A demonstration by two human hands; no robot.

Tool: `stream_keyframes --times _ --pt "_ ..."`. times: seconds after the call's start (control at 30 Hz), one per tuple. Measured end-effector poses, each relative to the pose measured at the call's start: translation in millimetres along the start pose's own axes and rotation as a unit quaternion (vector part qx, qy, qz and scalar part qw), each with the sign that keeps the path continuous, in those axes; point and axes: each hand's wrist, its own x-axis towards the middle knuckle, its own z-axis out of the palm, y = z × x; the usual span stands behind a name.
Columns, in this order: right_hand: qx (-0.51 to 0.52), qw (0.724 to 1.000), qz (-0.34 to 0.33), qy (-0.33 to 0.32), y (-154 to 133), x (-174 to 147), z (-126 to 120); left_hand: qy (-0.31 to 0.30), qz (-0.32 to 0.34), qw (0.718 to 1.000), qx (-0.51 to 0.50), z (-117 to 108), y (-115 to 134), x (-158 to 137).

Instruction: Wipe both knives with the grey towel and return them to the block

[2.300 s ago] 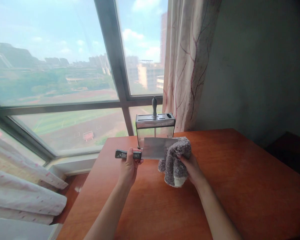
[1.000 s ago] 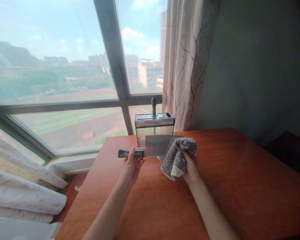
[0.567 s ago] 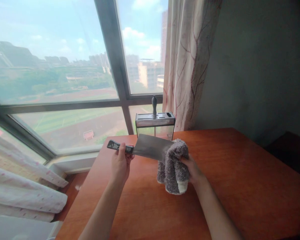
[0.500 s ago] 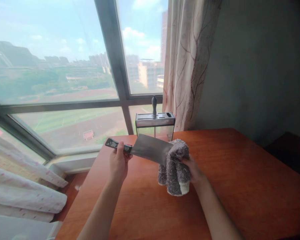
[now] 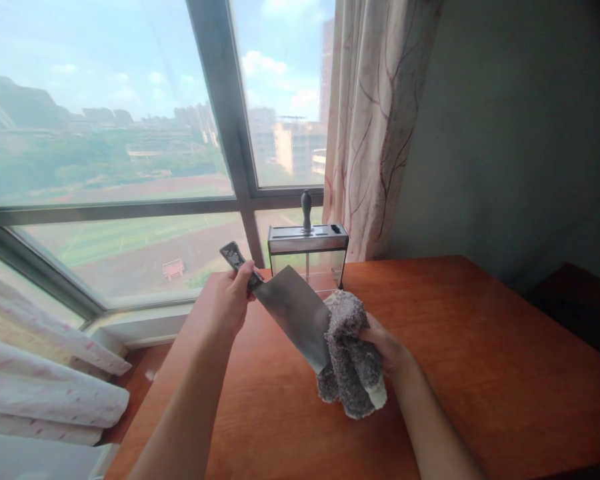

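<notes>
My left hand (image 5: 233,299) is closed around the dark, patterned handle of a cleaver (image 5: 295,313). Its broad grey blade slants down to the right, above the table. A fluffy grey-brown cloth (image 5: 353,353) with a whitish edge hangs in folds from my right hand (image 5: 386,343), which is closed on it. The cloth meets the far end of the blade and hides part of it. Some fingers of my right hand are out of sight behind the cloth.
A clear-sided knife block with a metal top (image 5: 307,240) and a dark upright handle stands at the back of the brown wooden table (image 5: 460,360). Behind it are a large window and a patterned curtain (image 5: 370,127). Another curtain (image 5: 45,380) hangs at the left.
The cleaver has tilted more steeply, its handle end higher and its blade end lower. The cloth and my right hand have moved slightly down with it.
</notes>
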Motion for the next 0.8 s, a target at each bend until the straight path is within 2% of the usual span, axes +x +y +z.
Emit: stream_keyframes --times 0.13,0.33,0.4,0.6,0.8 --pt "-0.003 1.000 -0.001 0.020 1 2 -2 -0.030 -0.026 0.999 0.019 10 1 -4" --pt "-0.126 0.986 0.035 -0.103 3 8 3 -0.083 -0.048 0.991 0.091 26 -1 -12" --pt "-0.136 0.984 0.035 -0.113 3 10 7 -0.093 -0.045 0.989 0.108 28 -8 -13" --pt "-0.093 0.995 -0.004 -0.031 5 10 13 -0.124 -0.059 0.982 0.128 34 -28 -19" --pt "-0.067 0.995 -0.047 0.057 9 14 17 -0.178 -0.069 0.970 0.151 44 -34 -34"
